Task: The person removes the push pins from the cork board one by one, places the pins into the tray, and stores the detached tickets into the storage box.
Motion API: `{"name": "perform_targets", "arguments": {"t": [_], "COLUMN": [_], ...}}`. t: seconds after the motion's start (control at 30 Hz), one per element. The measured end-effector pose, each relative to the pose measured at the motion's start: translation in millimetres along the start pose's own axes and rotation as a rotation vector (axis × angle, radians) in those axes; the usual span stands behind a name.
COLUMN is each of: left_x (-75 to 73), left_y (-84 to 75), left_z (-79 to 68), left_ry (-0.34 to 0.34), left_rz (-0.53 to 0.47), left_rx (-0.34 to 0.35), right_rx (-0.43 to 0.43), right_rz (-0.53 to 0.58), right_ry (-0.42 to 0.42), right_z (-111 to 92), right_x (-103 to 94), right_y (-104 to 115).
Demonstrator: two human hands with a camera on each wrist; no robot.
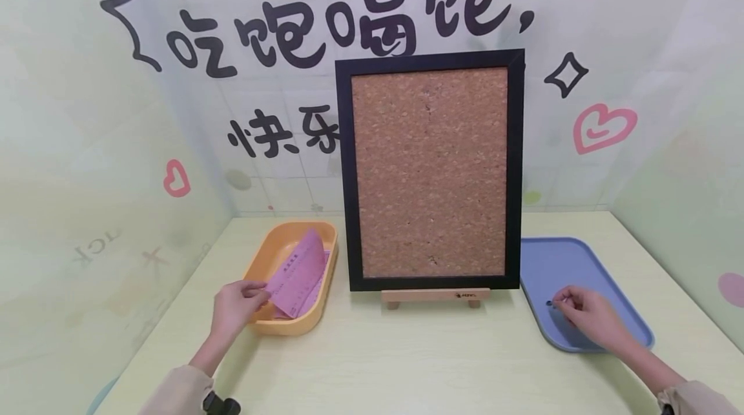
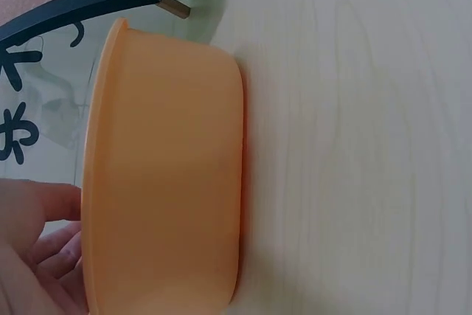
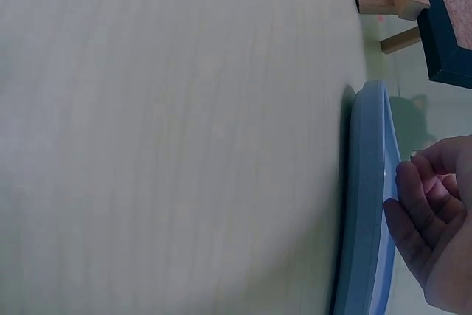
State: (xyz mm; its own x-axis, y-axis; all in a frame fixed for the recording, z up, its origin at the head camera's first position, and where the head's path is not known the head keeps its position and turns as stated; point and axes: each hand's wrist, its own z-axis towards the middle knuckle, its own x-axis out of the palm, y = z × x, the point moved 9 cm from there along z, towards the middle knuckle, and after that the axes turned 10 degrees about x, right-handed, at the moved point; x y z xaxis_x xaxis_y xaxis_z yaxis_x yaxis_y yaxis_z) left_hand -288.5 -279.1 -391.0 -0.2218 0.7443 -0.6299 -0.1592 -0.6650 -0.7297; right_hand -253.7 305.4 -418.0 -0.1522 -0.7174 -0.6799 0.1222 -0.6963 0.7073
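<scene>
My left hand (image 1: pixel 237 304) pinches the near left corner of a pink printed paper sheet (image 1: pixel 302 273), lifted and tilted within the yellow-orange bin (image 1: pixel 258 260). More pink paper lies under it. In the left wrist view the wall of the bin (image 2: pixel 162 167) hides the sheet, and part of the left hand (image 2: pixel 40 248) shows beyond the rim. My right hand (image 1: pixel 589 315) is over the blue tray (image 1: pixel 572 257), thumb and forefinger pinching a tiny dark piece (image 1: pixel 549 303); I cannot tell what it is. In the right wrist view the right hand (image 3: pixel 442 219) has its fingers curled.
A corkboard (image 1: pixel 430 170) in a black frame stands between the bin and the tray on a small wooden easel (image 1: pixel 436 295). Behind it rises a wall (image 1: pixel 261 195) with large black lettering. The pale wooden table (image 1: pixel 407 363) stretches in front.
</scene>
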Motion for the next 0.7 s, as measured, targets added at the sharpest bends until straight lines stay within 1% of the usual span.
{"name": "perform_targets", "arguments": {"t": [0.13, 0.37, 0.47, 0.57, 0.7], "left_x": [4.9, 9.7, 10.5, 10.1, 8.5], "left_y": [-0.6, -0.9, -1.6, -3.4, -7.3], "left_z": [2.4, 5.1, 5.1, 4.2, 2.8], "left_ry": [0.054, 0.086, 0.099, 0.113, 0.125], "left_rz": [0.037, 0.059, 0.085, 0.119, 0.131], "left_rx": [0.017, 0.041, 0.056, 0.079, 0.120], "right_rx": [0.007, 0.041, 0.060, 0.078, 0.097], "right_rz": [0.007, 0.021, 0.013, 0.012, 0.020], "right_ry": [0.011, 0.081, 0.108, 0.132, 0.142], "right_z": [0, 0, -1, -3, -4], "right_x": [0.0, 4.8, 6.9, 8.9, 9.5], "right_y": [-2, -7, -10, -13, -16]}}
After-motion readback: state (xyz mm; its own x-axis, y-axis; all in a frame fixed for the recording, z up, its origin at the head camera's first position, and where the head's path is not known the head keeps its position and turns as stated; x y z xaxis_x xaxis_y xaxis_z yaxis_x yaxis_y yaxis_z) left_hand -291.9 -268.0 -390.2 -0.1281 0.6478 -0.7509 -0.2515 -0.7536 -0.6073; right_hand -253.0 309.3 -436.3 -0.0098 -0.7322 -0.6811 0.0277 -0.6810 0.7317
